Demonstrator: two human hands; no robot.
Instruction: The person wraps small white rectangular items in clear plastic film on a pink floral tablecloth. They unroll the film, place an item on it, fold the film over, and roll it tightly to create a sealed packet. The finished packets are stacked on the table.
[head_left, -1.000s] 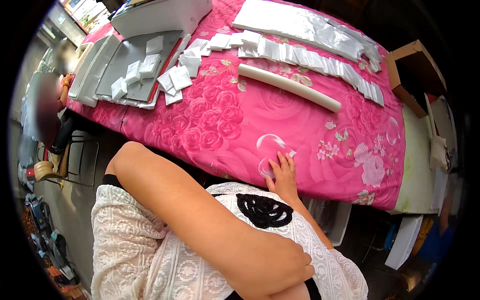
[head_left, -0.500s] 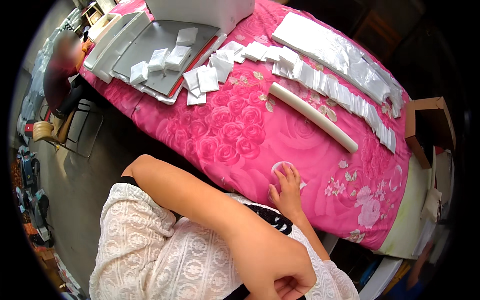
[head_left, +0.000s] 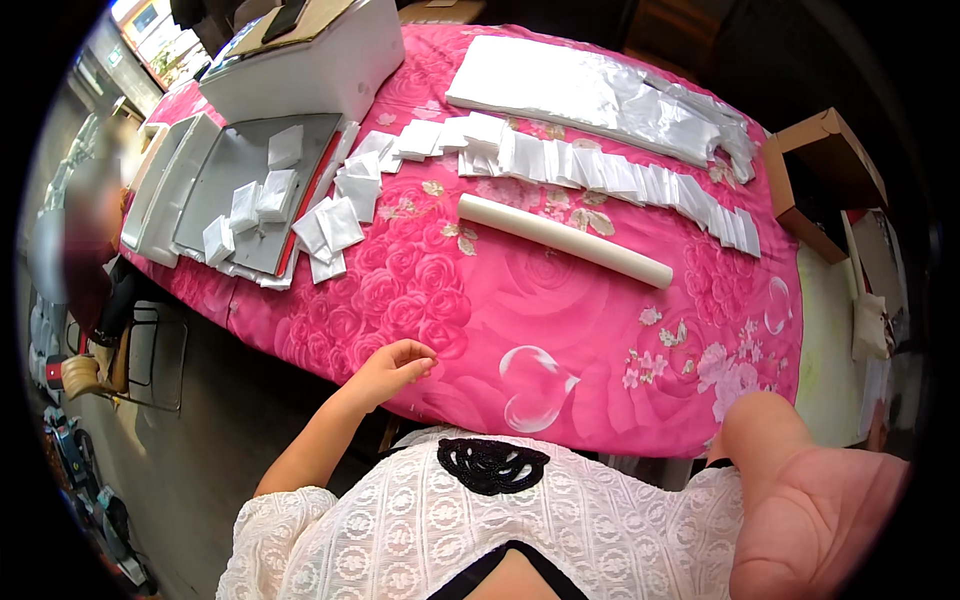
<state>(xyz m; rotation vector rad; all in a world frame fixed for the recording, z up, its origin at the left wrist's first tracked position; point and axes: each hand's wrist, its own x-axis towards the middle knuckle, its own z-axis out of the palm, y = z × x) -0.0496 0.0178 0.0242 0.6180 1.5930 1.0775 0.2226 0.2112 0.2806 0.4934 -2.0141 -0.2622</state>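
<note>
My left hand (head_left: 395, 372) hovers at the near edge of the table, fingers loosely bent and thumb a little apart, with nothing visible in it. Low at the right and close to the camera, my right hand (head_left: 825, 515) is raised with its palm showing; its fingers run out of sight. A white tube-like roll (head_left: 565, 240) lies slantwise on the pink flowered tablecloth (head_left: 400, 300), beyond both hands. Behind it stretches a long overlapping row of small flat white packets (head_left: 600, 170). More white packets (head_left: 275, 195) rest on a grey board (head_left: 240, 145) at the left.
A stack of shiny white plastic sheets (head_left: 570, 95) lies at the far side. A white foam box (head_left: 320, 70) stands at the back left. An open cardboard box (head_left: 825, 180) sits at the right end. Another person (head_left: 90, 220) sits beyond the table's left end.
My left hand has swung from low in front of me to the table's near edge. My right hand has left the tablecloth and moved to the lower right. The view has shifted.
</note>
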